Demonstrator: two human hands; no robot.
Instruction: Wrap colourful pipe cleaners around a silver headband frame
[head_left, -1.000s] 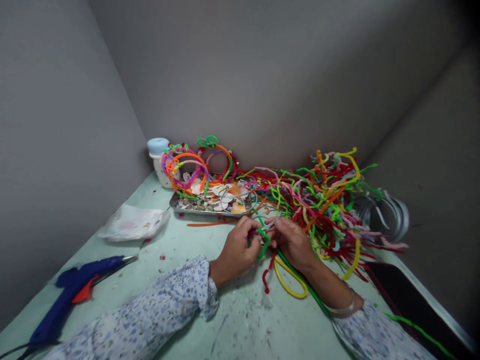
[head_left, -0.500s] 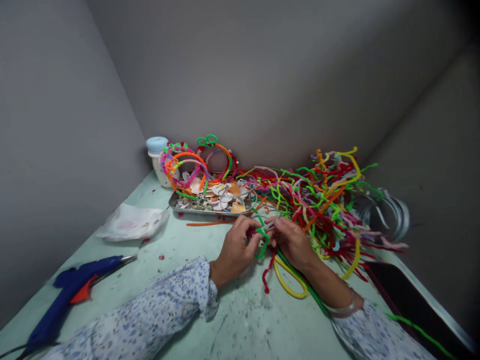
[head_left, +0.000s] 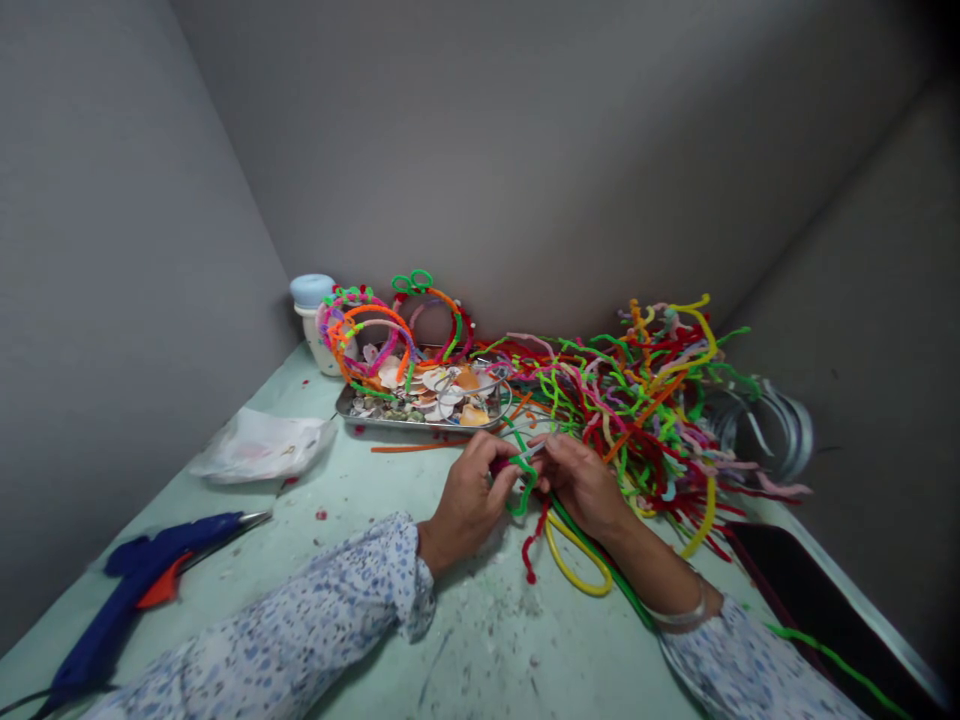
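Near the middle of the table, my left hand (head_left: 471, 492) pinches a bent green pipe cleaner (head_left: 525, 490) against a thin pale band (head_left: 535, 450). My right hand (head_left: 586, 487) faces it from the right, its thumb and fingers closed on the same pale band. Part of the band is hidden by the fingers. A red pipe cleaner (head_left: 531, 560) hangs down just below the hands. Beside it a yellow pipe cleaner (head_left: 574, 578) lies in a loop, with green ones running under my right wrist.
A metal tray (head_left: 405, 424) of shells stands behind, with wrapped headbands (head_left: 375, 312) over it. A lidded jar (head_left: 315, 325), plastic packet (head_left: 262, 446) and blue glue gun (head_left: 142, 575) are at left. Right are piled pipe cleaners (head_left: 600, 400), silvery bands (head_left: 795, 435) and a dark phone (head_left: 817, 600).
The whole view has shifted very slightly. Both hands keep their hold on the band and the green pipe cleaner, with hardly any movement.
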